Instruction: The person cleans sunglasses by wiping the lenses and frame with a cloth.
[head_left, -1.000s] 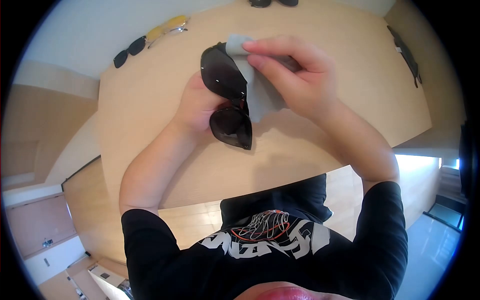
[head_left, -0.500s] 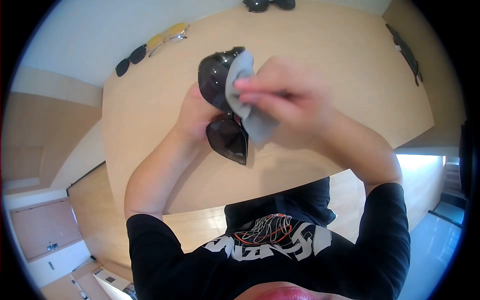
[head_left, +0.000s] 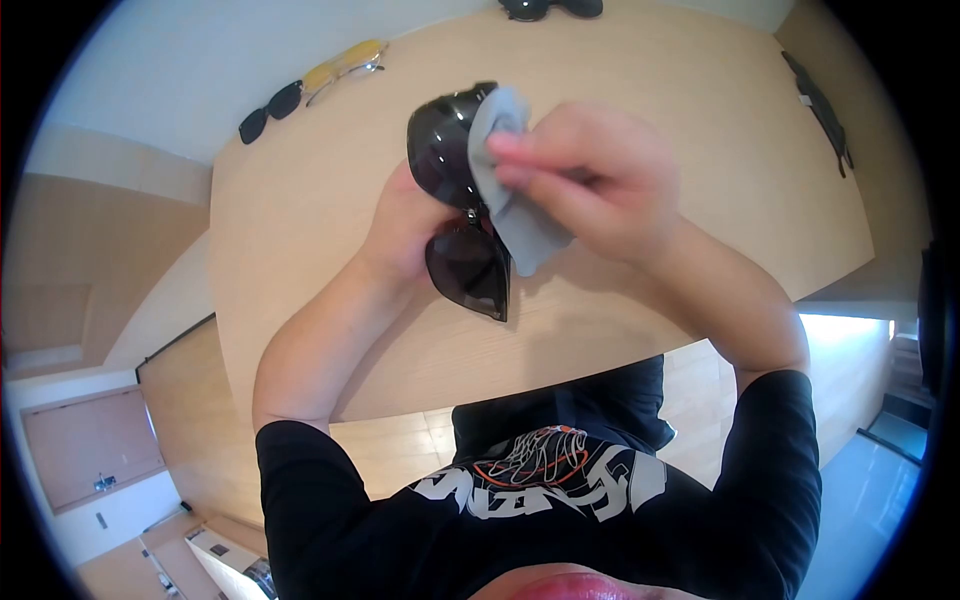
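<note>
My left hand (head_left: 405, 225) grips a pair of dark sunglasses (head_left: 440, 145) near the bridge, above the table; its fingers are partly hidden behind the lenses. The sunglasses are turned so that one lens is at the top and the other hangs below. A grey cloth (head_left: 530, 235) is pinched between the thumb and fingers of my right hand (head_left: 610, 180). The cloth lies against the right edge of the upper lens and drapes down beside the bridge.
On the wooden table (head_left: 720, 150), black sunglasses (head_left: 270, 112) and yellow-lensed glasses (head_left: 345, 62) lie along the far left edge. Another dark pair (head_left: 550, 8) sits at the far edge. A dark pair of folded glasses (head_left: 815, 110) rests at the right edge.
The sunglasses, the cloth and both hands appear slightly higher and further right, as the whole view has shifted a little. The cloth stays at the upper lens, its lower part hanging somewhat differently.
</note>
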